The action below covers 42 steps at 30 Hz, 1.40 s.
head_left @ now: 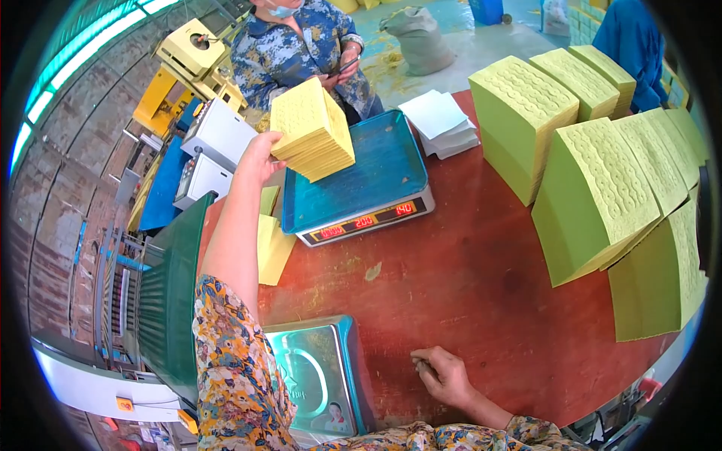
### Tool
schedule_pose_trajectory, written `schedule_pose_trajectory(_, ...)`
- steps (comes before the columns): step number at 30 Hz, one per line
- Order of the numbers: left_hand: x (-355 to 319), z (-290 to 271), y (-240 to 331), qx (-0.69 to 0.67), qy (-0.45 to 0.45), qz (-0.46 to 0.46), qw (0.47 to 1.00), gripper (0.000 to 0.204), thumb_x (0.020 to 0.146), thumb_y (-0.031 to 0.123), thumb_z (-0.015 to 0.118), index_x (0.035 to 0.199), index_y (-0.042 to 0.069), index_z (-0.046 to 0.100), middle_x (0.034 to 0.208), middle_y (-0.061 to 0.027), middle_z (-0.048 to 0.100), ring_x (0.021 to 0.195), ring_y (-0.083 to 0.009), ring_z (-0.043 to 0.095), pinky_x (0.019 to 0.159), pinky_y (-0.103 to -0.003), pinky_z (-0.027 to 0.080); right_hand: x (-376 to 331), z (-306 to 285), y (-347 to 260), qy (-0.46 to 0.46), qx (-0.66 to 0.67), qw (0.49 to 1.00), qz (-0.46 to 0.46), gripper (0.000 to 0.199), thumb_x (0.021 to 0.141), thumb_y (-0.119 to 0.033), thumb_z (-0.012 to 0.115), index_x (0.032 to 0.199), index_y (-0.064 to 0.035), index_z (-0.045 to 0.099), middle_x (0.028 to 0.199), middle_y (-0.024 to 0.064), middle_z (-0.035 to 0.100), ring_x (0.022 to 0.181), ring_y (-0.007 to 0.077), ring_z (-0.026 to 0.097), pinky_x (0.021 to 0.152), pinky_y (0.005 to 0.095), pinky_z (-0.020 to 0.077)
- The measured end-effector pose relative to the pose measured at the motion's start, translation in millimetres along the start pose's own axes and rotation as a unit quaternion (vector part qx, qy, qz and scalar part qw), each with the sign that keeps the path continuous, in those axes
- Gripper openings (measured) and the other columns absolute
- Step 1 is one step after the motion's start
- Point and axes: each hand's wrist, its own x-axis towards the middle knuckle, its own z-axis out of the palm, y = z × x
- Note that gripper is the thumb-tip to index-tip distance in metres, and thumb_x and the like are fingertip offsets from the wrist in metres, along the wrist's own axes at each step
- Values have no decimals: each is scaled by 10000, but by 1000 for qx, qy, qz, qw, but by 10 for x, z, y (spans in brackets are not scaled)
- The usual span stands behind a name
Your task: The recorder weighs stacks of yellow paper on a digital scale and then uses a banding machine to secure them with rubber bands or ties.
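Because the pile of yellow paper (312, 143) is thick and looks heavy, the left hand (260, 156) grips it by its left edge, closed only as far as the pile lets it. The thumb sits low and the fingers press the side, maybe so the sheets don't slide apart. A few yellow sheets (275, 252) lie flat on the table just below. The pile is over the left part of the big scale (376, 207); I can't tell if its bottom touches the blue tray. The tray is wide and has a rim, which likely helps stop things slipping off. Nearer the body is a small scale (355, 368), close to reach. Some white paper (440, 124) is stacked just beyond the big scale's right side. The right hand (445, 376) rests near the table's front edge, half curled, with a gap by the thumb and nothing in it that I can see. At the far right, tall yellow piles (602, 180) stand close together, perhaps to save room and hold each other up.
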Motion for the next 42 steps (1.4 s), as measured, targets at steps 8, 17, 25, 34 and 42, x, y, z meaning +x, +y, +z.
schedule_pose_trajectory(8, 14, -47, 8, 75, 8, -3, 997, 285, 862, 299, 620, 1077, 112, 625, 953, -40, 656, 903, -183, 589, 683, -344, 482, 15, 31, 20, -4, -2, 1000, -1, 260, 845, 41, 621, 1099, -9, 638, 922, 161, 666, 833, 304, 680, 725, 366, 548)
schedule_pose_trajectory(17, 30, 80, -164, 59, 30, 38, 997, 441, 885, 344, 605, 1250, 97, 602, 1250, -103, 618, 1185, -265, 522, 969, -487, 395, 3, -2, 12, -3, -2, 1000, 1, 263, 845, 40, 621, 1102, -14, 637, 929, 159, 664, 830, 305, 680, 724, 367, 548)
schedule_pose_trajectory(25, -441, 258, -238, 55, 84, 153, 983, 704, 977, 415, 516, 1486, -25, 309, 1499, -208, 398, 1381, -351, 375, 1130, -472, 295, -22, 68, 61, 11, -23, 999, -20, 231, 848, 44, 628, 1070, -18, 650, 894, 141, 660, 760, 255, 658, 663, 334, 525)
schedule_pose_trajectory(34, -1151, -1184, -66, 189, 192, 230, 935, 850, 909, 511, 598, 1489, -40, 311, 1496, -286, 382, 1372, -372, 413, 1115, -435, 350, -28, 208, 245, 39, 11, 999, 8, 179, 894, 22, 613, 1061, -24, 658, 894, 119, 670, 753, 171, 651, 667, 290, 520)
schedule_pose_trajectory(42, -2338, -2732, -771, 216, 241, 78, 943, 749, 916, 460, 605, 1479, 23, 376, 1480, -156, 439, 1301, -300, 456, 1011, -474, 398, -53, 272, 187, 27, -25, 999, -10, 192, 928, 63, 542, 1077, 1, 645, 913, 63, 654, 747, 103, 631, 655, 246, 521)
